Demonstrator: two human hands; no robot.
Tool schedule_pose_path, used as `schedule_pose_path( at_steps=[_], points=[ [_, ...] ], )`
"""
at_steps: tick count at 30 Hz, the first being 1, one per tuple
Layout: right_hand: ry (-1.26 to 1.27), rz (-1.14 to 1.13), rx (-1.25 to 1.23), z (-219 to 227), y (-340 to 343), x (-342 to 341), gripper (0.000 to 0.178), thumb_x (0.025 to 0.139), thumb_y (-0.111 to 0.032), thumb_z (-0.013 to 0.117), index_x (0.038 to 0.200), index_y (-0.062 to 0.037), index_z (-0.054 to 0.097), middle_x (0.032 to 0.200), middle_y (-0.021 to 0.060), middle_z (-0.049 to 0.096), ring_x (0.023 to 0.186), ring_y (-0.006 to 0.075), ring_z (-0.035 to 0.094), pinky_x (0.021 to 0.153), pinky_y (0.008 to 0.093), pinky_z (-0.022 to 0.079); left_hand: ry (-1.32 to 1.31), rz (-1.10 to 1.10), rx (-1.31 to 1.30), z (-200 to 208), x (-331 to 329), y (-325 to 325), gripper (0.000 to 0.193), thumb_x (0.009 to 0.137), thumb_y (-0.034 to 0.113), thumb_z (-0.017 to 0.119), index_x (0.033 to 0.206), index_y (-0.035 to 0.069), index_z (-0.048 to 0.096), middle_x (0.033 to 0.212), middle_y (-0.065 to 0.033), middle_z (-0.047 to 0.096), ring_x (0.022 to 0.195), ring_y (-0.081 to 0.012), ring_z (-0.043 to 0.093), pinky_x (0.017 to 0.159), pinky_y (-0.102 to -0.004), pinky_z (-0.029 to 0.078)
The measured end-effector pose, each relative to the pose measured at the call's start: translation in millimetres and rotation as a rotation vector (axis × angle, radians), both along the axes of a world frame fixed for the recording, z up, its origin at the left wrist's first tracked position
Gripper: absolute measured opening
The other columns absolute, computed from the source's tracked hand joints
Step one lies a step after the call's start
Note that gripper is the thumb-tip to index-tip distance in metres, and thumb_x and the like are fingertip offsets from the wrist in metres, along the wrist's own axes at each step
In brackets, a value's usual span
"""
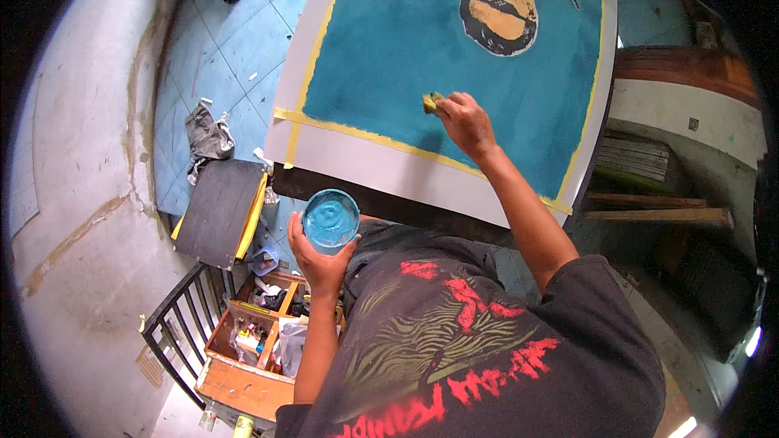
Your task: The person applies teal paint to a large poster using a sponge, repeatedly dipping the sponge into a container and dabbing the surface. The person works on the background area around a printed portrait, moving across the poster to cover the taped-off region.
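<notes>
far l: pale wall (81, 154), stained & cracked, bent by the lens. next to it a blk metal railing (174, 328), lower l. then blue floor tiles (264, 12) up top, w/ a crumpled grey cloth (211, 134) lying on them. just below the cloth, a dark flat board (219, 215) w/ yellow showing at its edges. under that, a wooden box (243, 389) split into compartments, full of small mixed bits, most too small to id.

l hand (322, 266): palm up, thumb & fingers curved round the lower side of a round tub (331, 217) of blue paint, approx level, its open top toward the camera. tub is near the sheet's lower edge, over the person's lap side.

middle: big white sheet (357, 157) on a dark table (389, 208), painted teal-blue inside a border of yellow tape (389, 143); tape strips cross at the lower l corner. over the blue, a small yellowish applicator (430, 103), sponge or brush, can't tell which. r hand (466, 123) pinches it, fingers drawn in tight; can't tell if it's touching the paint. forearm crosses the sheet's lower r part.

below, the person's dark tee (454, 332) w/ green lines & red print. top, r of centre: a painted figure (507, 20), upside down from here, blk, tan & red.

far r: stacked grey slats (633, 160), wooden planks (661, 215) just below, & a reddish-brown wooden edge (690, 71) above.
</notes>
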State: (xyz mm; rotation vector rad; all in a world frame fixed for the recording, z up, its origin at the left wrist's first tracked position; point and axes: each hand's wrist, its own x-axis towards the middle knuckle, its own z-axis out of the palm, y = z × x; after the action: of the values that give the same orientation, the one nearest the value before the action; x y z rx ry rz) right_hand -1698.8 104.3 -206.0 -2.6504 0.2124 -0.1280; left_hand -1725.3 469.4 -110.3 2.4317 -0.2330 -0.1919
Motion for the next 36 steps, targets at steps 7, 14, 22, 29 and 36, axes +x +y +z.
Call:
schedule_pose_path(
  at_steps=[7,14,22,29,36],
  points=[
    [-0.017,-0.006,-0.026,0.1,-32.3,68.2,0.008,0.083,-0.012,0.067,0.086,-0.0047,0.068,0.087,0.0119,0.063,0.084,0.0331,0.063,0.076,0.0434,0.052,-0.008,0.01,-0.007,1.9,-7.4,2.7,0.106,0.061,0.039,0.092,0.142,-0.001,0.035,0.145,-0.0221,0.038,0.137,-0.0394,0.036,0.113,-0.0491,0.03],
    [-0.05,-0.029,0.064,-6.9,-56.6,90.3,0.009,0.085,-0.014,0.064,0.087,-0.0067,0.069,0.088,0.0137,0.063,0.086,0.0357,0.063,0.076,0.0456,0.052,-0.013,0.04,0.013,2.0,-14.5,9.2,0.107,0.06,0.038,0.092,0.142,-0.001,0.035,0.146,-0.0221,0.037,0.137,-0.0393,0.036,0.114,-0.0486,0.03],
    [-0.081,-0.033,0.008,-6.7,-46.5,82.4,0.01,0.085,-0.013,0.066,0.088,-0.0036,0.069,0.089,0.0132,0.064,0.087,0.0338,0.063,0.075,0.0443,0.051,0.017,0.051,-0.005,5.3,-18.8,10.6,0.107,0.061,0.037,0.092,0.142,-0.001,0.035,0.146,-0.0231,0.037,0.137,-0.0394,0.035,0.114,-0.0486,0.03],
    [0.172,0.034,-0.033,-6.3,20.8,22.7,0.01,0.085,-0.012,0.06,0.085,-0.0051,0.067,0.091,0.0145,0.064,0.092,0.0354,0.064,0.075,0.0475,0.053,-0.002,0.043,-0.007,4.8,-18.6,12.0,0.105,0.061,0.037,0.092,0.141,-0.001,0.036,0.145,-0.023,0.038,0.136,-0.0394,0.036,0.113,-0.049,0.03],
    [0.164,0.078,-0.072,0.2,42.8,38.9,0.01,0.085,-0.007,0.06,0.083,-0.0061,0.069,0.087,0.0133,0.064,0.088,0.0322,0.064,0.076,0.0425,0.054,-0.039,0.005,-0.009,-1.5,-12.7,20.7,0.105,0.061,0.04,0.091,0.141,-0.001,0.036,0.144,-0.0233,0.039,0.135,-0.0401,0.038,0.112,-0.0491,0.031]
  ],
)
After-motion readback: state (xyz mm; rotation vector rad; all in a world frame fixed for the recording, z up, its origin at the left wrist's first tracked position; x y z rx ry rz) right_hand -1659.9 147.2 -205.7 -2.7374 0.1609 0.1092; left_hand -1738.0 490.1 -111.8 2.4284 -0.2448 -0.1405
